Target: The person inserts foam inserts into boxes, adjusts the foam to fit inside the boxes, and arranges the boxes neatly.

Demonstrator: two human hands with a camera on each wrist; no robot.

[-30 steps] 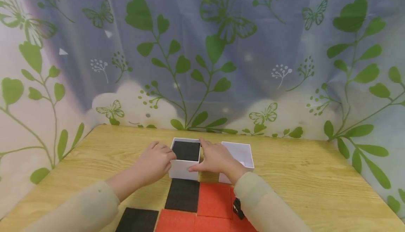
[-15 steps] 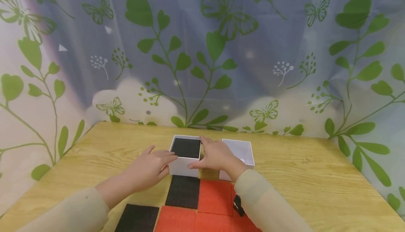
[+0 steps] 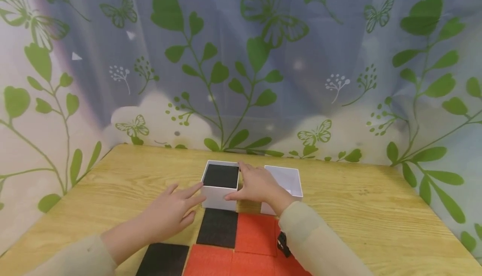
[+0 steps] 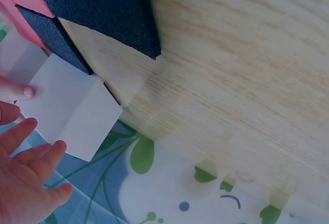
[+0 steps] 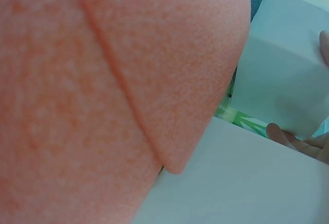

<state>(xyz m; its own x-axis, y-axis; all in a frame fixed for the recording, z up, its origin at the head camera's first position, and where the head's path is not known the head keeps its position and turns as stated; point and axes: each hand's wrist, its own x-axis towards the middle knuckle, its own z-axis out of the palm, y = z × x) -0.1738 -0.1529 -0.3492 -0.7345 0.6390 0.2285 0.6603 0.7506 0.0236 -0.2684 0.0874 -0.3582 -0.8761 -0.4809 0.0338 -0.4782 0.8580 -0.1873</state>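
Here's my right hand (image 3: 260, 186), wrapped round the right side of the white box (image 3: 219, 198), and it's a proper hold: thumb laid across the near face, fingertips up by the far right corner. Over on the other side, my left hand (image 3: 169, 209) has its fingers fairly straight and fanned apart, gripping nothing, reaching toward the box's near left corner. The longest fingertip comes right up to that corner, though whether it's touching or just beside it, I can't tell.

And the box itself? Upright, toward the back of the wooden table (image 3: 357, 209), with a black pad (image 3: 221, 176) lying flat inside, just below the rim. Behind my right wrist there's a second box (image 3: 282, 177), also white, its pale inside facing up, a little gap between the two.

Down in front, we've got the felt squares: a black square (image 3: 217, 228) right at the foot of the box I'm holding, a red square (image 3: 256, 234) snug against its right side, and more red pieces (image 3: 208, 261) in the row nearer me. Another black piece (image 3: 162, 259) sits at the left end of that row, partly cut off at the bottom. Beyond the table hangs a curtain (image 3: 301, 79), printed with green leaves and butterflies.
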